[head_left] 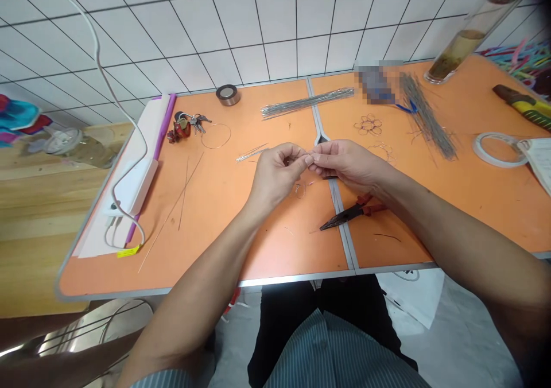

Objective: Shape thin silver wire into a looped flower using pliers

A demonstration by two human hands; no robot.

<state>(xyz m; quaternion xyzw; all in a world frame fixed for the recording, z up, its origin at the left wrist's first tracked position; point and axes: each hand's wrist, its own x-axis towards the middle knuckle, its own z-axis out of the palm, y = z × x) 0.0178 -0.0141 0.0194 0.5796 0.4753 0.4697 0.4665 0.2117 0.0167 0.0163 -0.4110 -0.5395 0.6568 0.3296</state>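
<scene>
My left hand (282,167) and my right hand (338,161) meet above the middle of the orange table, fingertips pinched together on a thin piece of wire, most of it hidden by the fingers. A small wire loop (300,190) shows just below my left hand. Under my right wrist lies a pair of pliers (344,216) with red handles and dark jaws. Short wire pieces (252,154) rest left of my left hand. Beyond my right forearm are a wire flower (368,124) and a fainter shaped wire (384,151).
Wire bundles (305,103) (430,118) lie at the back. A tape roll (228,94), keys (196,122) and a power strip (133,190) with a white cable stand left. At right are a white tape ring (477,147), a glass bottle (460,49) and a yellow-black tool (523,107).
</scene>
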